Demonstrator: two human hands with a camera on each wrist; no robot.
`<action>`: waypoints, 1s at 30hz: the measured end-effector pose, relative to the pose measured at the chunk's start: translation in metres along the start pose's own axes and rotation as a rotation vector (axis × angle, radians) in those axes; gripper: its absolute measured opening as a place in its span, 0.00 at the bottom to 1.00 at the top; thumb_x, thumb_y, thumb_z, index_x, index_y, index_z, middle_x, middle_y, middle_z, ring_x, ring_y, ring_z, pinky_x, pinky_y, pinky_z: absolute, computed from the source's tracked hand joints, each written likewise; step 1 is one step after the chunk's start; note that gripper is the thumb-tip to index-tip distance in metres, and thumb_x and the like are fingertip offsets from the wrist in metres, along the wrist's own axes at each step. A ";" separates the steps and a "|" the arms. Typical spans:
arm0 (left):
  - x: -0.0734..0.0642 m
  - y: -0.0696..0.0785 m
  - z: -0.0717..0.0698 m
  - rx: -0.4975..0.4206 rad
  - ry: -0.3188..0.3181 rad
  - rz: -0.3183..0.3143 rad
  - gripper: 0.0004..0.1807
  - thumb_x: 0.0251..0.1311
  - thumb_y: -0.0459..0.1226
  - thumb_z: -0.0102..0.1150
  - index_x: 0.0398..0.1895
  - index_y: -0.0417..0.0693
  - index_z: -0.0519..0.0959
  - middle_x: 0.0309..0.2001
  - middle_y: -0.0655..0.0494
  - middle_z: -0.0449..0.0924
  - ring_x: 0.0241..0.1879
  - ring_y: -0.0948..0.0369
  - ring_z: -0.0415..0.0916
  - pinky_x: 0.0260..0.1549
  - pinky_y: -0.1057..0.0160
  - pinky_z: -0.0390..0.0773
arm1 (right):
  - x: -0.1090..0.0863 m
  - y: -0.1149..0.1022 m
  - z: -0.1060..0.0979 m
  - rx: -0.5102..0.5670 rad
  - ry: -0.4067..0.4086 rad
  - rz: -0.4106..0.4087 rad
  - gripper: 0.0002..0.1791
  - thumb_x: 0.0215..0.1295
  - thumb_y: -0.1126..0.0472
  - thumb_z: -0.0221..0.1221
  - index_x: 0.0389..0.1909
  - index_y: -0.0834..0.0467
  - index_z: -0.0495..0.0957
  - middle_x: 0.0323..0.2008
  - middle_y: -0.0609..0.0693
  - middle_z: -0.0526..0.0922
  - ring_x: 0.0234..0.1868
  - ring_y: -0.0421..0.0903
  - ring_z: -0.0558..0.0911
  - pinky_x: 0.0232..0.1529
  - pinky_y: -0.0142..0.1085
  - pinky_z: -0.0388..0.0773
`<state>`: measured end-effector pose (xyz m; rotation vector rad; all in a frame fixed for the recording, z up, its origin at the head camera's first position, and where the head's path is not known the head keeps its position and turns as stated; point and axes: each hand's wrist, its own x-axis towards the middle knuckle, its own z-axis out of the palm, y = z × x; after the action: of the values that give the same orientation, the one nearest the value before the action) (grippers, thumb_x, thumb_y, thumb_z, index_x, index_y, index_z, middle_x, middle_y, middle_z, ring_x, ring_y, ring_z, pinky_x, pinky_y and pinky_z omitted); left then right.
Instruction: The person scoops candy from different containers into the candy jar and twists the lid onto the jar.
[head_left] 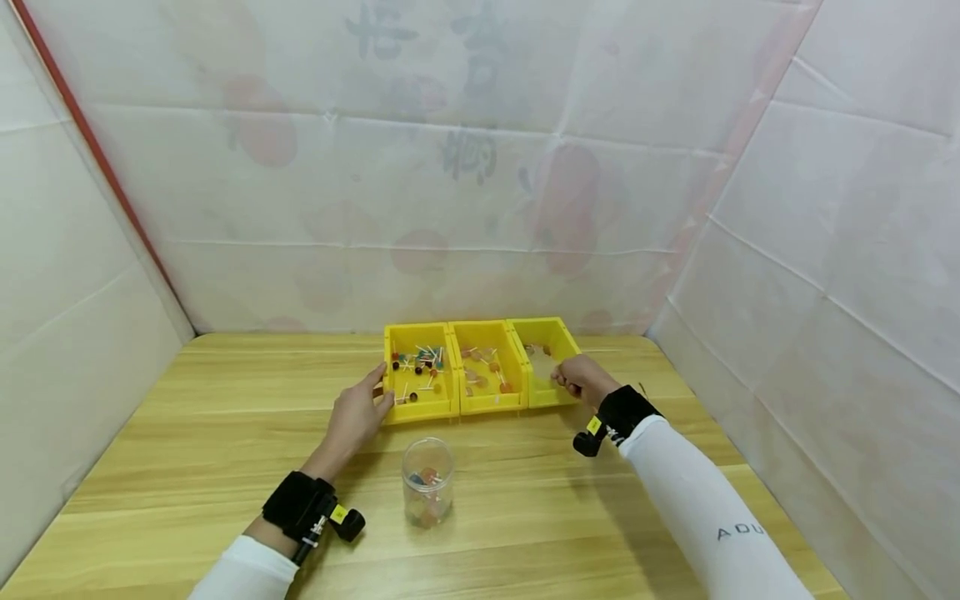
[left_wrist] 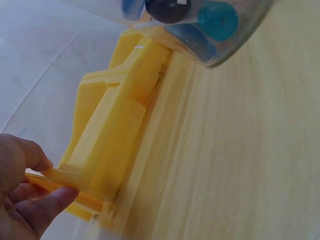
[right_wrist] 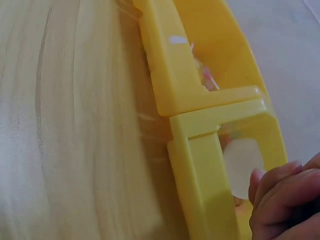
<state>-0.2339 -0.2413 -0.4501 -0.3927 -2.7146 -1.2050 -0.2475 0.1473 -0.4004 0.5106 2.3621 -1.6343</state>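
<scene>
Evidently the left hand (head_left: 358, 417) has the surer hold: thumb and fingers pinch the outer wall of the left bin (head_left: 420, 411) near its front corner. That should keep the row from sliding, and a light, steady squeeze will do — pulling harder could twist the bins. The right hand (head_left: 588, 382) has its fingers curled in at the front right corner of the right bin (head_left: 555, 396). A pale piece (right_wrist: 243, 165) shows right by the fingertips in the right wrist view, but I cannot tell whether it is pinched or merely lies there. Working low, with the knuckles kept off the wall, looks the safest way to lift anything out without a knock.

Around that, round-headed sticks (head_left: 429, 360) lie loose in the left bin, many bunched toward the back; more lie in the middle bin (head_left: 491, 404), and a few round pieces show at the back of the right one. The three bins stand side by side, so a jolt at one end would probably carry along. Thin and knobbed, the sticks will likely roll and snag — small pickings beat a handful.

Nearer the person, a clear jar (head_left: 427, 454) stands upright on the table (head_left: 247, 433), coloured pieces inside. It is near the left wrist camera (head_left: 348, 525), so the left arm should swing wide of it.
</scene>
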 end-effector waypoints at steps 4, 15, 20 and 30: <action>0.001 0.001 0.001 0.008 0.004 -0.012 0.32 0.66 0.35 0.58 0.72 0.39 0.62 0.55 0.34 0.78 0.20 0.55 0.78 0.10 0.68 0.59 | 0.005 0.007 0.001 0.098 -0.027 0.007 0.17 0.70 0.73 0.38 0.52 0.73 0.71 0.25 0.50 0.72 0.16 0.36 0.59 0.17 0.26 0.56; 0.001 0.006 0.006 0.006 -0.026 -0.022 0.32 0.66 0.37 0.58 0.72 0.41 0.62 0.53 0.36 0.79 0.09 0.64 0.54 0.10 0.68 0.57 | 0.013 0.013 0.017 0.165 0.076 0.017 0.16 0.78 0.63 0.40 0.45 0.69 0.75 0.26 0.50 0.73 0.19 0.37 0.65 0.19 0.25 0.62; 0.001 0.006 0.003 0.007 -0.034 -0.027 0.33 0.67 0.37 0.58 0.73 0.40 0.62 0.56 0.36 0.77 0.10 0.64 0.61 0.10 0.68 0.59 | 0.011 0.014 0.017 0.286 0.044 0.021 0.19 0.80 0.60 0.40 0.52 0.72 0.71 0.26 0.49 0.72 0.20 0.35 0.65 0.18 0.22 0.64; -0.001 0.001 -0.002 -0.015 -0.036 -0.036 0.33 0.68 0.37 0.57 0.74 0.41 0.61 0.56 0.35 0.77 0.10 0.62 0.67 0.09 0.69 0.59 | 0.006 0.019 0.019 0.457 0.019 0.027 0.21 0.80 0.59 0.41 0.57 0.73 0.69 0.29 0.52 0.77 0.23 0.37 0.77 0.25 0.22 0.76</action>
<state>-0.2330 -0.2423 -0.4488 -0.3724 -2.7567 -1.2395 -0.2451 0.1371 -0.4257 0.6347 1.9757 -2.1705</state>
